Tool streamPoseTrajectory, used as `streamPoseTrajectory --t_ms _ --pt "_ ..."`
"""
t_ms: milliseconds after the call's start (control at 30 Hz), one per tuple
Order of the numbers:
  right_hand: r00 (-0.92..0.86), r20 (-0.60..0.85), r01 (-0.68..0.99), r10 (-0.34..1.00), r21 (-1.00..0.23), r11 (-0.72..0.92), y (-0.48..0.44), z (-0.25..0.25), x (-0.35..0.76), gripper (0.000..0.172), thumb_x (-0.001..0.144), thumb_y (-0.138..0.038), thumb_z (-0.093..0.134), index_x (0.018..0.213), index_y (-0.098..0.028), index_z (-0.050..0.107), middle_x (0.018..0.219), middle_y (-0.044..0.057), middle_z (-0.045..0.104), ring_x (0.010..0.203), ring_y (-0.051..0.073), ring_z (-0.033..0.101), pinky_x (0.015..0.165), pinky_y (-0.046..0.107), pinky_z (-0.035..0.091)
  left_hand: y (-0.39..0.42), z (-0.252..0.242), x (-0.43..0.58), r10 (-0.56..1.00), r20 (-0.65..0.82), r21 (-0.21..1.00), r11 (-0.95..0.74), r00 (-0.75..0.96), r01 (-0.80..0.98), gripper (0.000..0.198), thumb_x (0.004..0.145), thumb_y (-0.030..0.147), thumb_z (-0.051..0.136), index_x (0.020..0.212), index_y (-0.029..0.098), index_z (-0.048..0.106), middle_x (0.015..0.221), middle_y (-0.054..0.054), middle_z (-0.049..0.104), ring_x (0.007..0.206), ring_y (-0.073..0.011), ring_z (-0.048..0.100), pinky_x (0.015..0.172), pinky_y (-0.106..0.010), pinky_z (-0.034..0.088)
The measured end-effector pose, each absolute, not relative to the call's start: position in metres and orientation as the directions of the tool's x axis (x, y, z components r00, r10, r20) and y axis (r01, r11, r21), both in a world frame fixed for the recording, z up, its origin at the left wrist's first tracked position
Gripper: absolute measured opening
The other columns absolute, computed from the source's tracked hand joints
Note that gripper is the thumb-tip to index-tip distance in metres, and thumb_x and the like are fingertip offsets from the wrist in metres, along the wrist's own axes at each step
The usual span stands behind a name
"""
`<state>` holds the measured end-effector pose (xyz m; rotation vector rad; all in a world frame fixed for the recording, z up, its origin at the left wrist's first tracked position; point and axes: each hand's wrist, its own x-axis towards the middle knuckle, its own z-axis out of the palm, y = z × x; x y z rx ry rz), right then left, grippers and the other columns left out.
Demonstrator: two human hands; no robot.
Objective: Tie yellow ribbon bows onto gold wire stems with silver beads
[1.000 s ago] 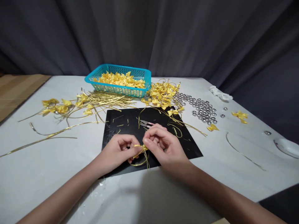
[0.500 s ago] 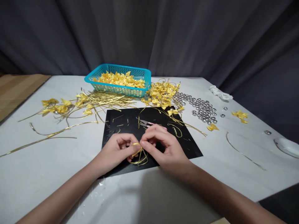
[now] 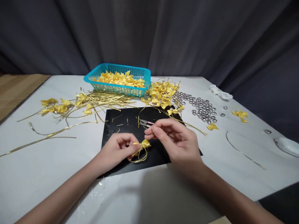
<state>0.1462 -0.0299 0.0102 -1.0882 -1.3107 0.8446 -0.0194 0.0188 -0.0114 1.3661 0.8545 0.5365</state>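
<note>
My left hand (image 3: 121,147) pinches a yellow ribbon bow (image 3: 146,143) between thumb and fingers, so the bow's left part is mostly covered. Loops of gold cord (image 3: 140,161) hang from the bow's middle. To the upper right, apart from the bow, is my right hand (image 3: 176,140), its thumb and fingertips pressed together. Whatever sits in that pinch is too small to make out. Beneath both hands lies a black mat (image 3: 112,169). A pair of scissors (image 3: 146,122) rests on it just beyond my right fingertips, its handles partly hidden.
A blue basket (image 3: 116,88) of yellow bows stands at the back. Gold cords (image 3: 109,100) are heaped before it, with a pile of corded bows (image 3: 163,93) alongside. Silver beads (image 3: 205,110) spread rightward. A white dish (image 3: 287,146) and crumpled tissue (image 3: 220,92) lie on the right.
My right hand has drawn away from the bow, up and to the right, still pinched. The bow's right loop now shows. My left hand has stayed in place.
</note>
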Motion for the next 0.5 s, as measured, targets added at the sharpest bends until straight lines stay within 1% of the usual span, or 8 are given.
streamPoseTrajectory --t_ms 100,267,400,500 --pt "0.179 0.4 0.166 0.899 -0.913 0.373 -0.03 0.018 0.15 0.008 0.087 -0.015 0.058 0.081 -0.019 0.061 0.076 0.0 0.069 0.068 0.01 0.069 0.064 0.019 0.059 0.019 -0.012 -0.019 0.778 -0.212 0.977 0.165 0.591 0.133 0.019 0.071 0.027 0.066 0.058 0.016 0.058 0.049 0.006 0.053 0.042 -0.0053 0.044 0.043 -0.015 0.037" --pt "0.274 0.517 0.226 0.811 -0.854 0.469 -0.027 0.027 0.16 0.014 0.085 -0.008 0.058 0.081 -0.02 0.062 0.073 -0.002 0.068 0.065 0.008 0.068 0.064 0.018 0.06 0.019 -0.013 -0.02 0.794 -0.223 0.975 0.176 0.566 0.137 0.02 0.072 0.028 0.067 0.057 0.016 0.059 0.051 0.005 0.055 0.043 -0.0054 0.046 0.043 -0.015 0.037" --pt "0.328 0.572 0.257 0.752 -0.82 0.512 -0.026 0.03 0.168 0.013 0.086 -0.009 0.058 0.083 -0.021 0.063 0.073 -0.002 0.067 0.064 0.008 0.066 0.061 0.017 0.059 0.02 -0.015 -0.021 0.795 -0.234 0.972 0.182 0.559 0.148 0.022 0.073 0.029 0.067 0.058 0.016 0.059 0.051 0.005 0.055 0.043 -0.005 0.046 0.043 -0.014 0.036" --pt "0.366 0.602 0.257 0.709 -0.798 0.545 -0.026 0.032 0.175 0.011 0.087 -0.011 0.06 0.086 -0.021 0.064 0.073 -0.003 0.067 0.064 0.007 0.065 0.062 0.017 0.059 0.02 -0.017 -0.021 0.796 -0.237 0.971 0.177 0.557 0.16 0.022 0.073 0.03 0.067 0.058 0.016 0.058 0.052 0.005 0.056 0.044 -0.0052 0.046 0.044 -0.015 0.037"
